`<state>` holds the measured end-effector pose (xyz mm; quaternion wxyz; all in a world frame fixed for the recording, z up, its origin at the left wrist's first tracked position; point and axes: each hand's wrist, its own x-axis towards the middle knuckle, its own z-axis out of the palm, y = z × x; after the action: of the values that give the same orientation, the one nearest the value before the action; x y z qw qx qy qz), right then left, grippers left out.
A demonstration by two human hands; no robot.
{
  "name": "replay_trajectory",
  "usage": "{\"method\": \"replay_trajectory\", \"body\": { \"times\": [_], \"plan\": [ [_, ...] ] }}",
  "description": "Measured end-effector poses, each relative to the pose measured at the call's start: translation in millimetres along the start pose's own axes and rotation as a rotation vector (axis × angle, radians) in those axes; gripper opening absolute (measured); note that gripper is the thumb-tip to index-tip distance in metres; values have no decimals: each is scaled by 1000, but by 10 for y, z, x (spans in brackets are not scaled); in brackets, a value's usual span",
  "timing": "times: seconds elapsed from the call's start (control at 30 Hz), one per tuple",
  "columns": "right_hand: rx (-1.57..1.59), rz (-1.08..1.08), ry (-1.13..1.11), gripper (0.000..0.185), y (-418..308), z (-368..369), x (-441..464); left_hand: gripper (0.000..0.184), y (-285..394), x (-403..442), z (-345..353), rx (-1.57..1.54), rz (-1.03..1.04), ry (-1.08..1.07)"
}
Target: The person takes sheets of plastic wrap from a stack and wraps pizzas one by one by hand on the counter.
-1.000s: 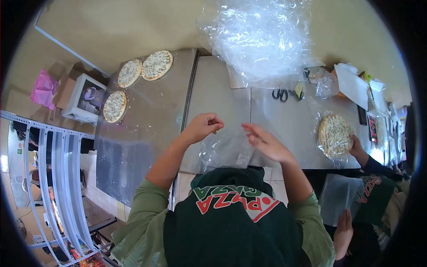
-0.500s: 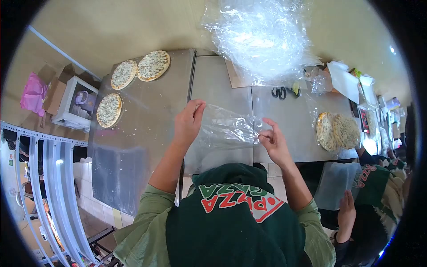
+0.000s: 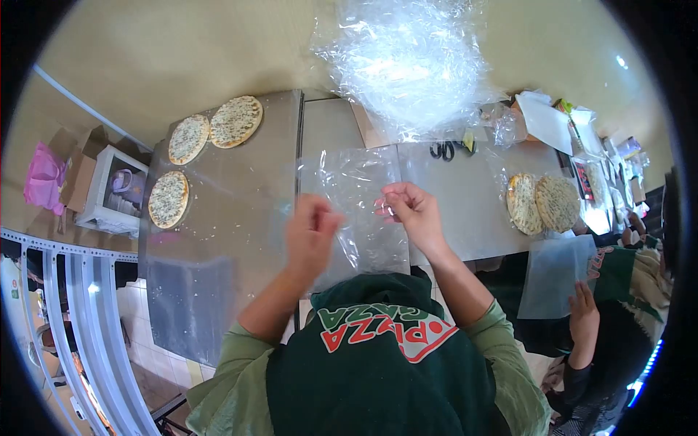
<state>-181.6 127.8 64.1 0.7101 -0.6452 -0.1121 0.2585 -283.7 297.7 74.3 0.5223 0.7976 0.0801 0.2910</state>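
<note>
A clear plastic bag (image 3: 356, 174) is spread upright in front of me above the metal table. My right hand (image 3: 416, 218) pinches its edge between thumb and fingers, and the film gleams at the fingertips. At the bag's left side is my left hand (image 3: 309, 229), smeared by motion with its fingers curled. Whether it grips the film I cannot tell. On the left part of the table lie three topped pizzas: one near (image 3: 169, 199), one farther back (image 3: 189, 139), and a larger pizza (image 3: 236, 121) beside that one.
A large heap of clear plastic bags (image 3: 407, 65) is at the back, with black-handled scissors (image 3: 442, 150) in front of it. Two pizzas (image 3: 557, 205) are at the right. A co-worker's hand (image 3: 583, 320) holds a plastic sheet (image 3: 556, 276). A metal rack (image 3: 94, 312) stands left.
The bag went from stretched sideways to hanging more upright. My left hand came down towards me, and my right hand moved left, so they are closer together. The view shifted slightly.
</note>
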Motion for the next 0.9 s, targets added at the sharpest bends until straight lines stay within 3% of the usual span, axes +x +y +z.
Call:
{"method": "replay_trajectory", "body": {
  "times": [0.1,0.2,0.3,0.4,0.5,0.6,0.7,0.8,0.83,0.9],
  "plan": [
    [60,-136,-18,16,143,120,-79,21,-53,-151,396,-125,-354,-222],
    [-136,-218,44,16,284,47,-89,16,-204,-96,536,-666,-652,-203],
    [-271,-228,140,16,487,-253,-78,17,-181,-25,437,-986,-958,-210],
    [-120,-158,180,16,626,-425,-111,20,-219,-146,611,-837,-995,-233],
    [47,-82,43,18,611,-413,-166,19,-96,-298,999,-570,-857,-298],
    [-79,-128,102,17,576,-597,-184,21,-184,-222,1026,-824,-976,-176],
    [-444,-337,246,15,611,-1057,-187,26,-40,-49,729,-1068,-1121,-31],
    [-385,-134,232,15,670,-1307,-118,33,-206,-117,747,-1096,-900,-165],
    [-174,67,185,11,652,-1286,-73,37,-201,-146,894,-846,-863,-29],
    [309,142,165,9,554,-1021,-88,38,-255,-207,1101,-623,-760,83]
  ]
}}
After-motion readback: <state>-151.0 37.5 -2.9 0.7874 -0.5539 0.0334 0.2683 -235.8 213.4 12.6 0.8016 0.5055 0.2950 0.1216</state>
